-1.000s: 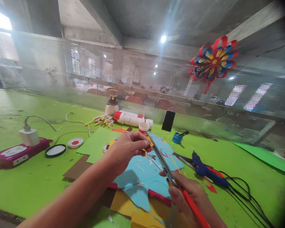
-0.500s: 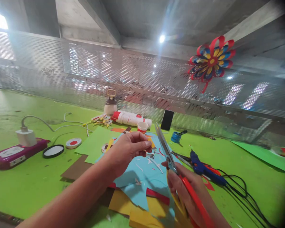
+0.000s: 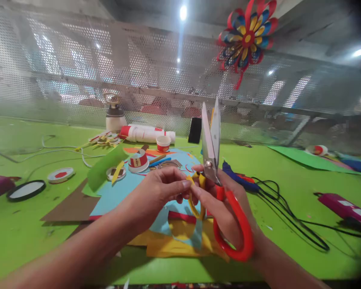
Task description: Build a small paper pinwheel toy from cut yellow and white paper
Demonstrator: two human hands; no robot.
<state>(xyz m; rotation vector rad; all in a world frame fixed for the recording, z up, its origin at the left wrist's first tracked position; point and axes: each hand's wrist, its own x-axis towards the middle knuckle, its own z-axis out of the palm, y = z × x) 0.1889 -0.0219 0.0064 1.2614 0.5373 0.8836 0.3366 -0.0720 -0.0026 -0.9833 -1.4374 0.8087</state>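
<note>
My right hand is closed around large scissors with red handles, their blades pointing up and slightly apart. Its thumb and fingertips also touch a curled yellow paper strip. The fingertips of my left hand pinch one end of that strip, just left of the scissors. Under both hands lie a light blue sheet and yellow paper pieces with a red strip across them. Beyond my left hand sits a cut paper cup ring.
A blue glue gun with black cable lies right of my hands. Farther back are a red-white cup, stacked cups on their side, and a phone. A paper flower hangs on the mesh screen.
The view has swung right and down. The scissors have turned more upright, their blades wider apart. My hands have come together, and the yellow strip now shows between their fingertips.
</note>
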